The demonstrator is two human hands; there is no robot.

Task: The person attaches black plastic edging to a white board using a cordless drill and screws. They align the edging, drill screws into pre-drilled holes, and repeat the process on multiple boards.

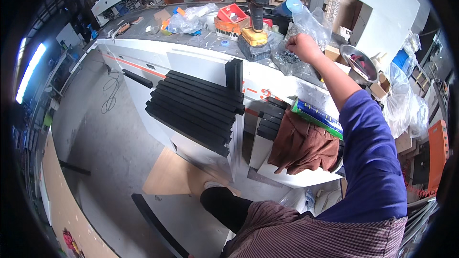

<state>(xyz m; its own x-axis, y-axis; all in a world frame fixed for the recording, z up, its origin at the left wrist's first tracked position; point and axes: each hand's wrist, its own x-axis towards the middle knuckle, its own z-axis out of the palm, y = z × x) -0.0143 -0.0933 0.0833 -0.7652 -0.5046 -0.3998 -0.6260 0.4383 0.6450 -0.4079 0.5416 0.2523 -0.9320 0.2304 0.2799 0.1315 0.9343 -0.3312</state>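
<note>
My right hand (303, 48) is over the bench, just above a pile of small dark metal pieces, perhaps screws (288, 57), lying on clear plastic. Its fingers are pinched together; whatever lies between them is too small to make out. A yellow and black cordless drill (256, 14) stands upright on its battery, left of the hand. At the lower edge, a long black bar (158, 224) slants down to a sliver of skin, apparently my left hand (191, 256), whose fingers are hidden. Several black bars (196, 110) lie side by side on a white stand ahead of me.
A metal bowl (358, 63) sits right of the pile. Left of the drill are a red bin (232, 13) and plastic bags (191, 19). Below the bench edge, a brown cloth (306, 143) drapes beside a blue-green roll (315, 114). A wooden board (167, 174) lies on the floor.
</note>
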